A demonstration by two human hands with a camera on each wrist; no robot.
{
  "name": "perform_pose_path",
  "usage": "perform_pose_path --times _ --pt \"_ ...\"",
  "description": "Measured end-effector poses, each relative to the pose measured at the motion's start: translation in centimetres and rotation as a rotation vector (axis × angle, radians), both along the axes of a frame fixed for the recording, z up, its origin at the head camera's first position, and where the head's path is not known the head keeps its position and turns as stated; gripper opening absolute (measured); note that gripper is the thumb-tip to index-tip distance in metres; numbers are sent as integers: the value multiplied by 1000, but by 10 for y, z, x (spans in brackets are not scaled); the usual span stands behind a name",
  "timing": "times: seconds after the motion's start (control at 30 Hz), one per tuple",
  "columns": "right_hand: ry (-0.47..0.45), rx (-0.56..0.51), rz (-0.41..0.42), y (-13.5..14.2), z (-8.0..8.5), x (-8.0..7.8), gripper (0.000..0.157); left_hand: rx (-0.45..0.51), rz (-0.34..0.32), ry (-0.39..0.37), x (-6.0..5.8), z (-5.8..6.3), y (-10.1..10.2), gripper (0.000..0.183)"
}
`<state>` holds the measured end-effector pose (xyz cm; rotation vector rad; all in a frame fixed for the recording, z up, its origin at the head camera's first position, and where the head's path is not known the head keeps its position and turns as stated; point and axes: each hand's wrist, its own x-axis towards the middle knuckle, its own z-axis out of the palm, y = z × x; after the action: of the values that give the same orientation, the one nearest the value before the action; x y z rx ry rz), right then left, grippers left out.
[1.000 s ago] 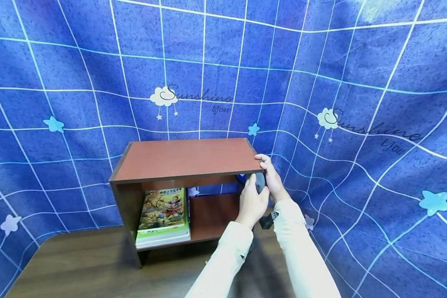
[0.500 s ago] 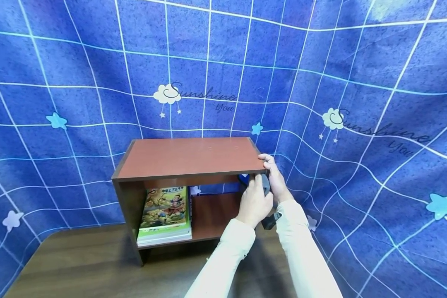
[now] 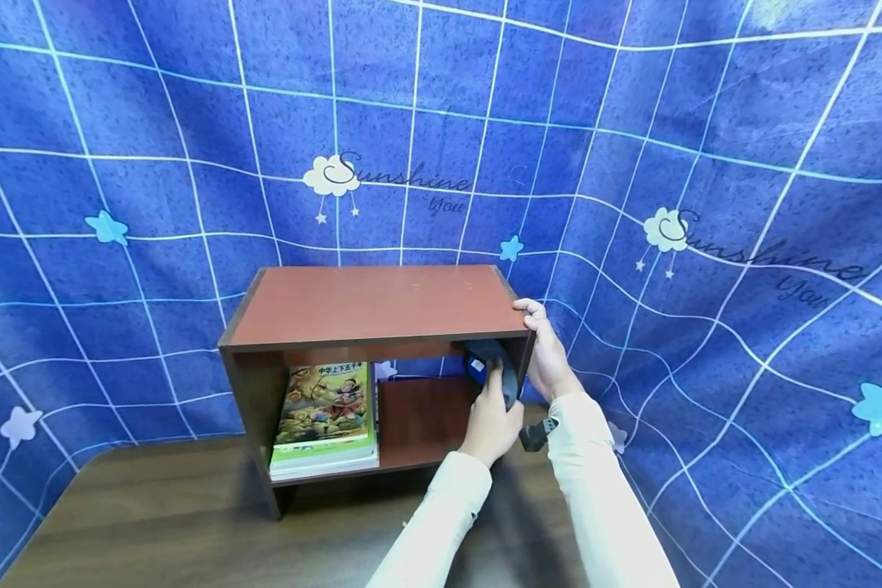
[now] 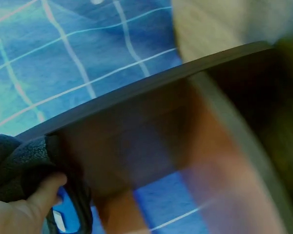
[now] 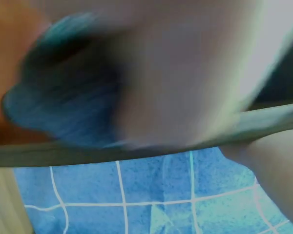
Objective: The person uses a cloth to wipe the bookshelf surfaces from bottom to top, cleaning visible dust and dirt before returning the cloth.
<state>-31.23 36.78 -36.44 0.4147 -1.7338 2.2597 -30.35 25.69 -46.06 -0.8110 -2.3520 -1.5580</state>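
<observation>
A small wooden shelf unit (image 3: 375, 306) with a reddish-brown top and dark edges stands on the table. Inside its right end, my left hand (image 3: 494, 425) holds a dark grey, fuzzy cloth item (image 3: 510, 380) against the inner face of the side panel. A bright blue patch with a white mark shows on this item, and its exact kind is unclear. In the left wrist view, my thumb lies on the dark cloth (image 4: 24, 161). Outside the same panel, my right hand (image 3: 550, 355) grips the top right edge, fingers bent over it. The right wrist view is blurred.
A stack of books (image 3: 327, 416) with a colourful cover on top fills the shelf's left side. Blue curtains (image 3: 632, 122) with white grid lines hang behind and to the right. The wooden table (image 3: 147, 506) extends to the front and left.
My left hand has moved the grey cloth item from the panel's front edge deeper inside, exposing more of its blue patch. My right hand has stayed on the shelf. The head view has shifted slightly.
</observation>
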Motion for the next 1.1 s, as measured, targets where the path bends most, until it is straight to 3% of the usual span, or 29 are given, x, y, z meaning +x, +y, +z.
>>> perform_pose_path --times 0.3,0.47,0.57,0.67,0.97,1.1 --pt "21 10 -14 0 3 2 28 30 30 -59 -2 -42 5 75" --pt "28 14 -15 0 2 2 29 -42 66 -1 -3 -77 6 71" --pt "27 18 -16 0 1 1 28 -86 79 48 -3 -90 6 69" --pt "32 21 -32 -1 1 1 29 -95 71 72 -3 -94 5 68" --pt "25 26 -60 -5 3 -1 29 -170 50 11 6 -90 -7 74" --pt "12 18 -67 0 0 1 29 -250 -19 4 11 -87 -18 70"
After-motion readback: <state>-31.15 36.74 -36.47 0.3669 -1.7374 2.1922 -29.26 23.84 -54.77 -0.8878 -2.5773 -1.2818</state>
